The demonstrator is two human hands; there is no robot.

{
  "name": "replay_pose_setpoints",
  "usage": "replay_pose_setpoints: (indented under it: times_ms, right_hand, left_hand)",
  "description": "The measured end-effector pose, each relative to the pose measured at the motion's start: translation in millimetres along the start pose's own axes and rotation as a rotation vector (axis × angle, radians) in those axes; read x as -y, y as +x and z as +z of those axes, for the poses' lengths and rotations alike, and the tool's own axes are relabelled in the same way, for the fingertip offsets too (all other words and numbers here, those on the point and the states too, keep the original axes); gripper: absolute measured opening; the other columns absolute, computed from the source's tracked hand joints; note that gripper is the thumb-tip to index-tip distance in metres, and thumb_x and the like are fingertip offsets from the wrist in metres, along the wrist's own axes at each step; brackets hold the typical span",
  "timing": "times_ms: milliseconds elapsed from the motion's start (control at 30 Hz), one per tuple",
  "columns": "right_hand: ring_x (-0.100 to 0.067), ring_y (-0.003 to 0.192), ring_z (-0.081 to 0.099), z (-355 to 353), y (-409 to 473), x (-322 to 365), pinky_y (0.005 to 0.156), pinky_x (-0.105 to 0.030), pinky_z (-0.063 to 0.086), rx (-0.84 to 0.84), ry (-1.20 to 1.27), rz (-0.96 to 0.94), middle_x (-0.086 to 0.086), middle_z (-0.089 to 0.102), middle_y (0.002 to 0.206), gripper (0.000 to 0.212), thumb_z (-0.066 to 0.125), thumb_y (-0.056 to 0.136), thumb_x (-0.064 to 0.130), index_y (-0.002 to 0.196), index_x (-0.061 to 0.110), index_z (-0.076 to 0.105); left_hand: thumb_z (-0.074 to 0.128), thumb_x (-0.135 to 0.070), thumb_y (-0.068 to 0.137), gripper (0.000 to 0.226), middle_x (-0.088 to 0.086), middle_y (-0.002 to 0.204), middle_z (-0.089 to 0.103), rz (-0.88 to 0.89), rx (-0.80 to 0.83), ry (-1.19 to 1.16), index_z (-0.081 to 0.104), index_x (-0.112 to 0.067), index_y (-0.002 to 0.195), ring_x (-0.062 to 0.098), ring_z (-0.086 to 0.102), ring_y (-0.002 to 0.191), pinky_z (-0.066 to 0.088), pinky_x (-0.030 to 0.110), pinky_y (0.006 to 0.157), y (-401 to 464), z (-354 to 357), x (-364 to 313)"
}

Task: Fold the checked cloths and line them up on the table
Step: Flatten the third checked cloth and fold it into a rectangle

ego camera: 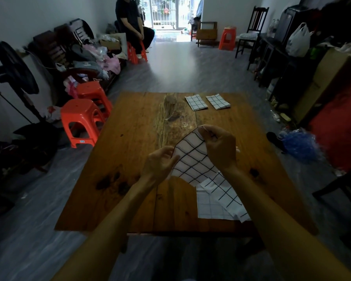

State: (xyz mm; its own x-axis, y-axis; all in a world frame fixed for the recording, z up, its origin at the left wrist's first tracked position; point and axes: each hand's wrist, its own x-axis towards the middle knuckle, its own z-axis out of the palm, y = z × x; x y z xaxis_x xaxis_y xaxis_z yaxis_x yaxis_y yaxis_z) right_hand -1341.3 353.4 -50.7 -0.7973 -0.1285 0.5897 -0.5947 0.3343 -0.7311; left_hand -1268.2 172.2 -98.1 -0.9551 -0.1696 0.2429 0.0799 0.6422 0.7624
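Checked cloth is held up above the desk, stretched between both hands, presumably so that its edges can be matched for a fold. One corner is pinched by the curled fingers of the right hand at the far side of the cloth, and the near edge is gripped by the left hand, whose fingers are also curled onto the fabric. Just nearer than the held cloth, 1 or more unfolded cloths lie flat by the near edge of the desk, apparently awaiting their turn. Well beyond the held cloth, 2 folded cloths are laid side by side near the far edge, beginning the row; the task is judged partly done.
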Motion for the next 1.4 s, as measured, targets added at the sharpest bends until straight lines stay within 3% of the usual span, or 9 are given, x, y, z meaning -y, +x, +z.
replay_pose_setpoints:
  times_ms: [100, 233, 433, 533, 733, 833, 933, 1133, 1400]
  right_hand:
    - [-0.013, 0.077, 0.067, 2.2, -4.0, -0.4, 0.066, -0.043, 0.055, 0.058, 0.042, 0.013, -0.001, 0.072, 0.083, 0.014, 0.067, 0.089, 0.023, 0.096, 0.013, 0.073]
    - [-0.011, 0.08, 0.067, -2.6, -3.7, -2.7, 0.07, -0.042, 0.055, 0.082, 0.073, 0.057, 0.002, 0.072, 0.086, 0.016, 0.065, 0.09, 0.027, 0.097, 0.015, 0.073]
    - [-0.008, 0.078, 0.066, -6.3, -0.6, -1.0, 0.067, -0.037, 0.055, 0.045, 0.089, 0.065, 0.003, 0.072, 0.084, 0.019, 0.063, 0.091, 0.029, 0.097, 0.013, 0.073]
    - [-0.004, 0.065, 0.059, -6.9, 0.6, 0.3, 0.056, -0.027, 0.047, 0.011, 0.095, 0.056, 0.011, 0.064, 0.071, 0.016, 0.061, 0.093, 0.027, 0.094, 0.015, 0.071]
    - [-0.007, 0.069, 0.062, -6.4, -1.9, 2.2, 0.06, -0.036, 0.053, 0.03, 0.129, 0.057, 0.007, 0.066, 0.074, 0.016, 0.062, 0.092, 0.028, 0.092, 0.015, 0.07]
    - [-0.013, 0.055, 0.056, -4.6, -6.7, 9.3, 0.051, -0.038, 0.048, 0.088, 0.148, 0.067, 0.002, 0.06, 0.061, 0.046, 0.051, 0.092, 0.051, 0.079, 0.01, 0.068]
    - [-0.014, 0.053, 0.064, -6.3, -9.4, 13.9, 0.047, -0.024, 0.049, 0.162, 0.241, 0.176, -0.002, 0.067, 0.066, 0.064, 0.033, 0.087, 0.062, 0.082, 0.009, 0.068]
    - [-0.013, 0.061, 0.067, -6.4, -9.0, 3.2, 0.059, -0.043, 0.058, 0.215, 0.125, 0.273, 0.004, 0.068, 0.078, 0.022, 0.047, 0.099, 0.033, 0.088, 0.025, 0.065]
    - [-0.012, 0.08, 0.065, -28.6, -10.8, -23.2, 0.074, -0.039, 0.058, -0.001, 0.063, 0.481, 0.008, 0.064, 0.088, 0.027, 0.039, 0.102, 0.025, 0.11, 0.015, 0.062]
  left_hand:
    - [0.065, -0.034, 0.087, 0.038, -0.009, 0.101, 0.058, 0.03, -0.001, -0.044, 0.059, -0.015, 0.118, 0.001, 0.055, 0.09, 0.044, 0.013, 0.072, 9.7, -1.0, -19.7]
    - [0.063, -0.023, 0.09, 0.01, -0.012, 0.075, 0.057, 0.069, 0.057, -0.003, 0.064, -0.013, 0.089, -0.003, 0.051, 0.067, 0.038, 0.016, 0.058, 20.2, -2.9, -24.8]
    - [0.063, -0.023, 0.089, 0.013, -0.008, 0.065, 0.057, 0.023, 0.015, -0.027, 0.064, -0.016, 0.077, 0.0, 0.05, 0.057, 0.037, 0.017, 0.052, 20.1, 2.3, -18.9]
    - [0.063, -0.025, 0.09, 0.013, -0.002, 0.071, 0.062, 0.024, -0.051, -0.048, 0.067, -0.015, 0.082, 0.006, 0.056, 0.065, 0.039, 0.017, 0.051, 20.6, 1.9, -24.3]
    - [0.063, -0.025, 0.089, 0.006, -0.009, 0.077, 0.065, -0.039, -0.074, -0.052, 0.067, -0.021, 0.087, -0.001, 0.059, 0.072, 0.045, 0.02, 0.058, 26.0, 0.4, -24.6]
    - [0.061, -0.021, 0.09, 0.009, -0.002, 0.085, 0.066, -0.066, -0.13, -0.058, 0.067, -0.015, 0.093, 0.008, 0.061, 0.079, 0.049, 0.023, 0.064, 29.4, 2.9, -27.2]
    - [0.06, -0.012, 0.089, 0.009, -0.007, 0.087, 0.062, -0.044, -0.168, -0.051, 0.066, -0.016, 0.095, 0.002, 0.058, 0.077, 0.047, 0.012, 0.064, 31.8, 3.4, -32.4]
    - [0.061, -0.001, 0.087, 0.016, -0.004, 0.089, 0.064, 0.061, -0.147, -0.087, 0.065, -0.015, 0.095, 0.005, 0.061, 0.079, 0.05, 0.01, 0.065, 33.3, -2.4, -35.9]
    - [0.064, -0.02, 0.089, 0.009, 0.001, 0.091, 0.066, -0.239, -0.229, -0.322, 0.063, -0.016, 0.097, 0.018, 0.064, 0.088, 0.053, 0.026, 0.068, 30.2, -19.4, -15.2]
